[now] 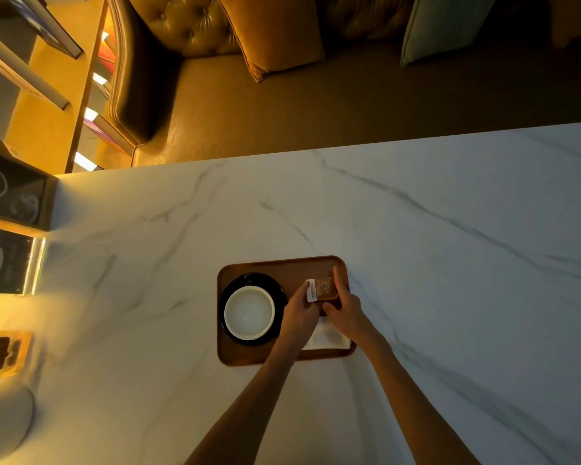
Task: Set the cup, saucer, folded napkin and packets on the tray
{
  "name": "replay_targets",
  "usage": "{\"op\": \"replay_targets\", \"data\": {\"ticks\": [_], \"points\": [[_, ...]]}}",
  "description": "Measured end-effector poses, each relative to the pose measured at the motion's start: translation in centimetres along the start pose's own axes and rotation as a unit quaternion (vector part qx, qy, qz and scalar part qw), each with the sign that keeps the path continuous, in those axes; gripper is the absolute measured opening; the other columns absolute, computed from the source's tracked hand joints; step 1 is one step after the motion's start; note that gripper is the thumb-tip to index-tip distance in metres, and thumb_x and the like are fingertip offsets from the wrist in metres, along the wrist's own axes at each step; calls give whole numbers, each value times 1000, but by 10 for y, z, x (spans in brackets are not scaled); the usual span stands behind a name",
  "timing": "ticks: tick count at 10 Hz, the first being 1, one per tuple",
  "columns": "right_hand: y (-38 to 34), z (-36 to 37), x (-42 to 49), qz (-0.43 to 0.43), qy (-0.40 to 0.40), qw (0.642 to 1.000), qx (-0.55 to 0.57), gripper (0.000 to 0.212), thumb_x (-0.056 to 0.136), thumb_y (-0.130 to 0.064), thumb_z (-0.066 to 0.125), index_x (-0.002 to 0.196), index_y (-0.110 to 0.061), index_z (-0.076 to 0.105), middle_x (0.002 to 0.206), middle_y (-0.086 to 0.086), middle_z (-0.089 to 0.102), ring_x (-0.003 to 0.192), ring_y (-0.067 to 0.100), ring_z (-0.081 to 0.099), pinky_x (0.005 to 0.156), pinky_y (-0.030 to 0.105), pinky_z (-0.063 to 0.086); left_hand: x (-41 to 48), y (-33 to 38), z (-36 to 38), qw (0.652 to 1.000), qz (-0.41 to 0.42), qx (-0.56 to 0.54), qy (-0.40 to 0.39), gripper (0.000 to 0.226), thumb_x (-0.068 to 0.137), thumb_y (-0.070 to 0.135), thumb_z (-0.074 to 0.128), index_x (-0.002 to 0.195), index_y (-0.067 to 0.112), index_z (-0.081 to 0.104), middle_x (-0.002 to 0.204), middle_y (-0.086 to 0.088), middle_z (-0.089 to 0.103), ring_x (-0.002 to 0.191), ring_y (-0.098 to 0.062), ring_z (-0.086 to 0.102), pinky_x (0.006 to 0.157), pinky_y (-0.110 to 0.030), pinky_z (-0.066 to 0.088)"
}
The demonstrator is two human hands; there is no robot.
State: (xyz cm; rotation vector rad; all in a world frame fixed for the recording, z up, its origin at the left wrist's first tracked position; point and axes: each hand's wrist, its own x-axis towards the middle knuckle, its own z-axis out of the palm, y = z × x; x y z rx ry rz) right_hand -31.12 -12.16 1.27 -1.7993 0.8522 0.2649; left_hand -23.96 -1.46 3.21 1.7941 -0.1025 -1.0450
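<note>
The left hand (299, 312) and right hand (344, 312) meet over the right half of the tray (249, 356) and hold the packets (323, 289) between them. The left hand's fingertip presses the white end. The right hand's forefinger lies along the far side and its thumb is at the near edge. The packets sit flat, low over the tray's brown floor; whether they touch it cannot be told.

Under both wrists lies the folded napkin (326, 337), white and mostly covered by the hands, its near corner reaching the tray's front rim. On the left half of the tray stands the cup (249, 313), pale inside, on a black saucer (237, 286) whose right edge is just beside the left hand.

The tray rests on a white, grey-veined marble worktop (450, 263). Beyond its far edge are a tufted leather sofa (188, 28), a mustard cushion (275, 35) and a pale green cushion (446, 25), all cut off by the frame.

At the left edge stand dark boxes (10, 196) with a ringed emblem, seen upside down and too dim to read surely. Nearer lies a small dish (4, 354) holding dark pieces, blurred. Print on the packets is too small to read.
</note>
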Motion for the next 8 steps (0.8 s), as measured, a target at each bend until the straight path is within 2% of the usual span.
{"op": "replay_targets", "data": {"ticks": [1,2,3,4,5,6,7,8], "points": [[1,1,1,-9,4,1000,-10,82,93,-8,56,152,-28,3,145,15,44,125,26,53,98,32,49,1,-3,1,988,-14,153,-7,57,93,11,49,148,20,34,153,-3,37,145,-26,29,116,-36,29],[3,2,-2,-34,17,997,-67,71,94,-15,56,152,-19,15,149,13,41,130,27,48,103,32,44,0,-8,2,930,72,360,-19,65,93,12,46,152,19,20,163,-7,14,151,-29,-3,121,-44,0],[9,4,-11,-82,59,969,-224,61,96,-34,51,149,-16,28,153,11,33,139,29,35,111,41,38,-3,-12,4,871,113,477,25,69,90,17,47,152,20,17,164,-8,9,151,-28,-11,117,-45,-15],[13,3,-17,-101,81,939,-318,60,96,-43,47,148,-17,31,156,11,29,145,35,20,115,44,28,-5,-13,3,831,116,542,45,74,85,22,49,152,22,19,164,-6,7,149,-31,-17,113,-50,-23],[19,0,-15,-64,49,923,-375,63,97,-49,37,150,-20,23,160,9,18,148,36,7,117,46,21,-5,-16,1,813,99,573,29,75,85,24,48,153,18,17,164,-6,10,149,-32,-18,113,-51,-23],[21,-2,-12,-41,19,915,-402,65,97,-52,32,151,-19,17,161,5,14,148,34,3,118,46,20,-6,-14,2,812,79,578,9,74,87,24,48,153,15,16,164,-5,12,149,-30,-17,114,-51,-21],[22,-1,-11,-35,10,920,-390,69,96,-55,32,152,-20,13,162,5,12,148,34,1,118,46,20,-8,-13,3,822,66,566,-7,73,88,22,47,153,14,15,164,-6,11,150,-30,-15,117,-50,-16],[22,-1,-12,-36,18,922,-384,72,95,-57,35,152,-20,13,161,7,13,148,35,3,117,46,21,-11,-10,4,843,66,534,-3,73,90,18,47,154,16,13,164,-8,8,150,-30,-12,118,-48,-13]]}}
